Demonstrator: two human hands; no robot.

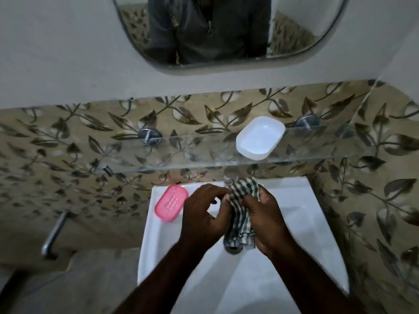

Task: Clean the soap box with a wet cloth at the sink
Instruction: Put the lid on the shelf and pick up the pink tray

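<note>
Over the white sink (158, 245), both my hands hold a green-and-white checked cloth (243, 196). My right hand (267, 220) grips it bunched, with the cloth hanging down towards the drain (233, 249). My left hand (201, 214) pinches the cloth's upper edge with its fingertips. A pink soap box part with drain slots (171, 202) lies on the sink's back left rim, apart from my hands. A white soap box part (260, 138) rests upturned on the glass shelf (181, 155) above the sink.
A mirror (226, 30) hangs on the wall above the shelf and reflects a dark zipped jacket. Leaf-patterned tiles cover the wall. A metal tap or pipe (54, 234) sticks out low on the left. The sink's tap is hidden behind the cloth.
</note>
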